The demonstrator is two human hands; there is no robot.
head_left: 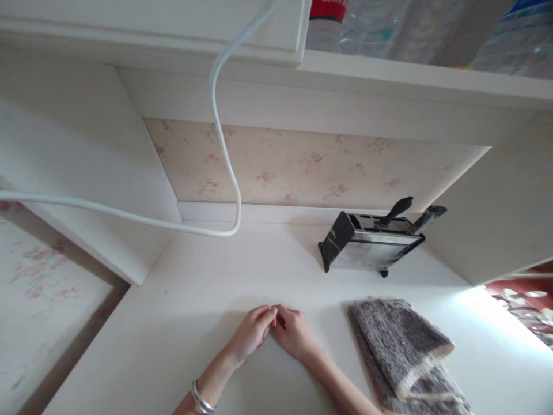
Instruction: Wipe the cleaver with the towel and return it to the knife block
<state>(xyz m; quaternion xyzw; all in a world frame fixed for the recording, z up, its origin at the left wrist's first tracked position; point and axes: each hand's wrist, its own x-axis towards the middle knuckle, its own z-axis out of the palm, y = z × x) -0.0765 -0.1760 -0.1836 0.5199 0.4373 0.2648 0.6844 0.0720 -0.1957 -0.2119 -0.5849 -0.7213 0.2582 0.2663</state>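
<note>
My left hand (252, 332) and my right hand (295, 333) rest palm down on the white tabletop (194, 300), fingertips touching each other near the middle. Neither holds anything; the fingers are curled loosely. A silver bracelet (201, 399) circles my left wrist. A folded grey knitted cloth with pale stripes (404, 346) lies just right of my right forearm. A chrome and black toaster (372, 243) stands at the back of the table, beyond the cloth.
A white cable (224, 144) hangs from above and loops across the back left. Floral wallpaper (302, 167) covers the back wall. A shelf overhead holds plastic bottles (389, 26). White side panels flank the table.
</note>
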